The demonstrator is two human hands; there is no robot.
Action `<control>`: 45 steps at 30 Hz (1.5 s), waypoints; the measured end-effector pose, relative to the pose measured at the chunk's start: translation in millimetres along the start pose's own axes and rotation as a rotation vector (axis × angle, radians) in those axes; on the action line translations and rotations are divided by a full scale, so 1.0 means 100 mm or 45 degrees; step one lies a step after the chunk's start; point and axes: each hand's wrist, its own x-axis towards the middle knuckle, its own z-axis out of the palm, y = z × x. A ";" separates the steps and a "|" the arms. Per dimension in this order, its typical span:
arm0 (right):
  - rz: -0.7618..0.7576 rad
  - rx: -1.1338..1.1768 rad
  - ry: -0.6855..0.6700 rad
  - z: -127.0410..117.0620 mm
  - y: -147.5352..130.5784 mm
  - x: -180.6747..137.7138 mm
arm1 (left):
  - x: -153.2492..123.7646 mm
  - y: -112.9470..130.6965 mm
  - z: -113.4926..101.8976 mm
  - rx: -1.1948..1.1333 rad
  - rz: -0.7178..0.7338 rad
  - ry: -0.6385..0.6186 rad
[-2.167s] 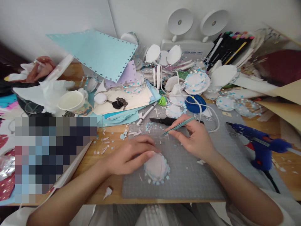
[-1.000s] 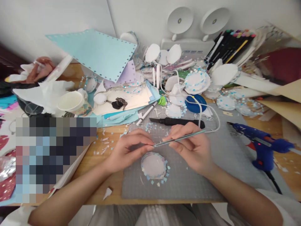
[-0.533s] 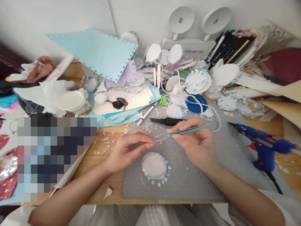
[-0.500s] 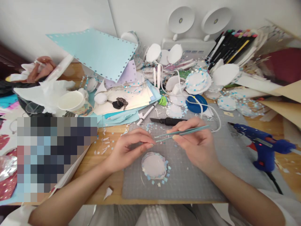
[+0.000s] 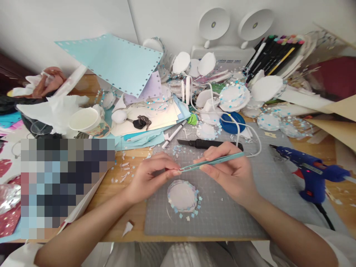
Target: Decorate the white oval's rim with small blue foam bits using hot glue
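My right hand grips a pair of teal tweezers, whose tips point left and meet the fingertips of my left hand. Thumb and forefinger of the left hand are pinched together; whatever lies between them is too small to make out. Below the hands, a round white paper piece edged with small blue and pale flower-shaped bits rests on the grey cutting mat. A thin strand lies across and beside it.
A black utility knife lies behind my hands. To the right is a blue glue gun with a cord. A paper cup, coloured sheets and more decorated white discs crowd the back. Paper scraps litter the mat and wood.
The tweezers have shifted left, and their tips have come to my left fingertips, with the arms closer together. My left hand has barely moved. The round piece stays put.
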 end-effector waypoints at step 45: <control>0.070 0.162 0.001 -0.02 0.11 0.00 | -0.03 0.01 -0.01 -0.213 -0.242 0.041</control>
